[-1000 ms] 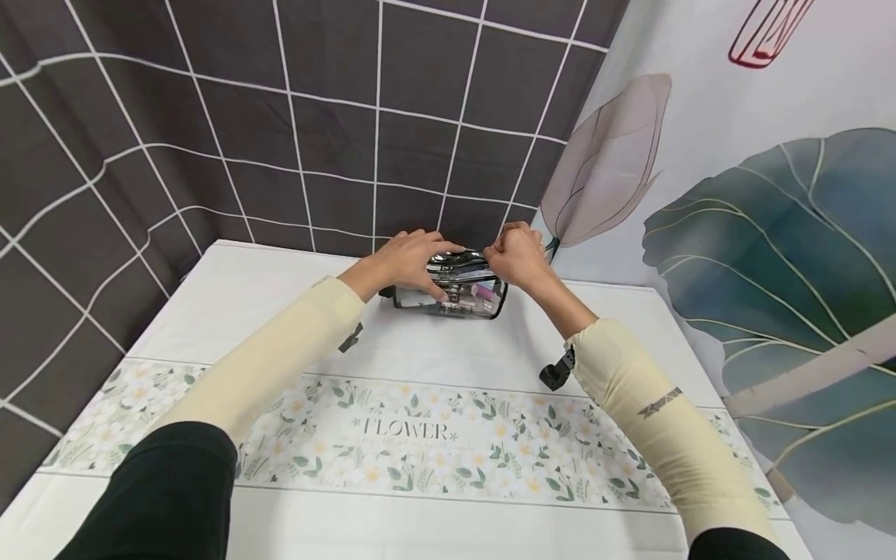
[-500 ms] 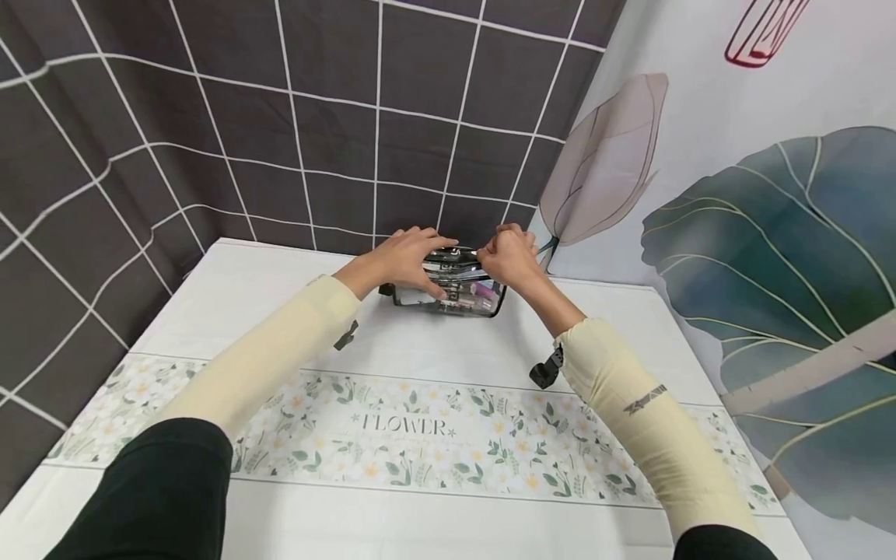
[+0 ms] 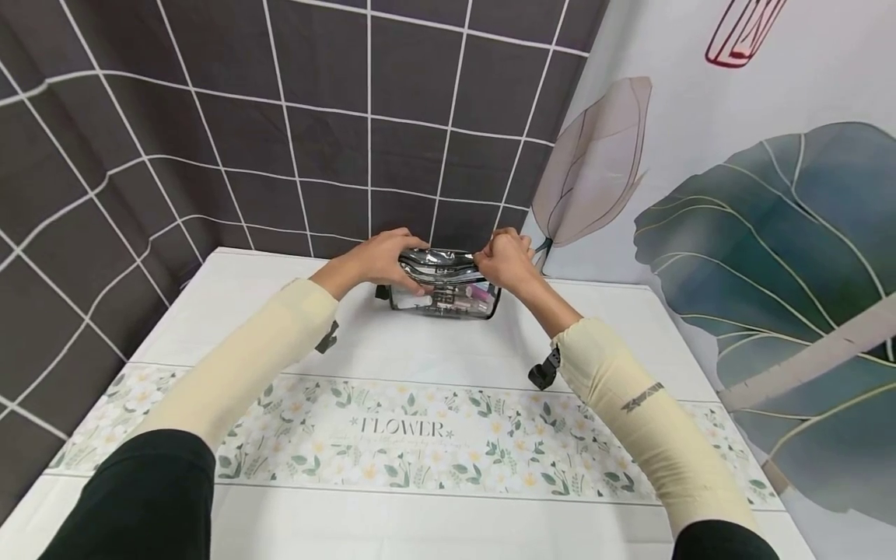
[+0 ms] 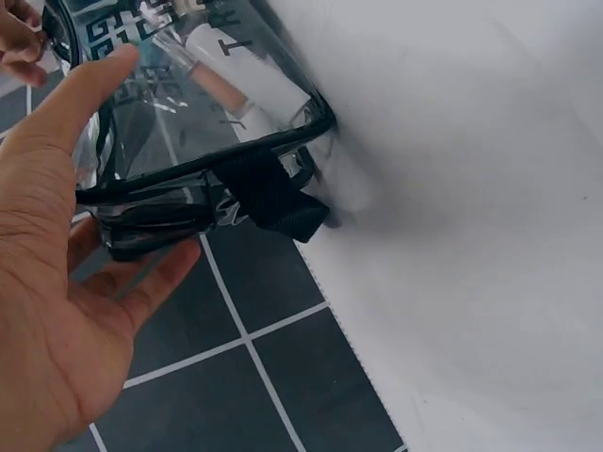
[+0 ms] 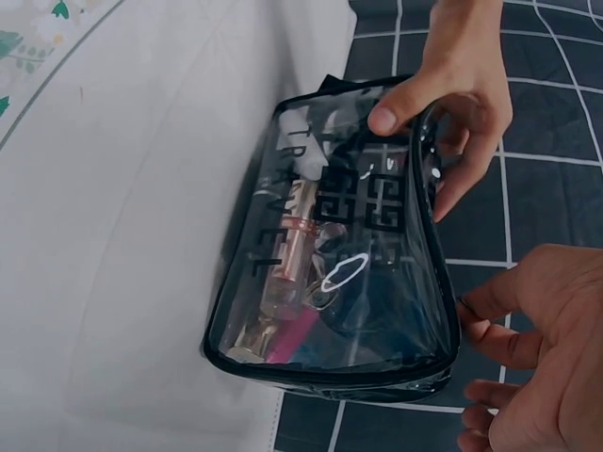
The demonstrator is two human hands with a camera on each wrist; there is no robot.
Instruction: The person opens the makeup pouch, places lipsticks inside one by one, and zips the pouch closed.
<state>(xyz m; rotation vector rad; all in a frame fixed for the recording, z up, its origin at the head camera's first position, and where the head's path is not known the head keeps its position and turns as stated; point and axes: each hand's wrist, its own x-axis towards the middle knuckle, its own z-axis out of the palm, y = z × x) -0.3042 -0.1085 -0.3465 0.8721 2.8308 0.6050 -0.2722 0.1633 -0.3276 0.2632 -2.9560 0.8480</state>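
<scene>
A clear toiletry bag (image 3: pixel 448 305) with black edging stands at the table's back edge. "TRAVEL" lettering and small cosmetics (image 5: pixel 294 250), with pink and white among them, show through its front. My left hand (image 3: pixel 383 258) grips the bag's upper left end, thumb on the front and fingers behind in the left wrist view. My right hand (image 3: pixel 507 258) is at the top right corner. In the right wrist view its thumb and forefinger pinch a tiny dark piece, seemingly the zipper pull (image 5: pixel 463 303). A black strap tab (image 4: pixel 278 202) sticks out from the bag's left side.
The white table (image 3: pixel 448 521) carries a floral band (image 3: pixel 406 467) printed "FLOWER". A dark gridded curtain (image 3: pixel 315 140) hangs directly behind the bag. To the right is a white wall covering (image 3: pixel 679 93) with large leaf prints.
My left hand has slid left along the bag, so more of its top shows. The right hand has shifted slightly left at the same corner. The bag stays at the back edge.
</scene>
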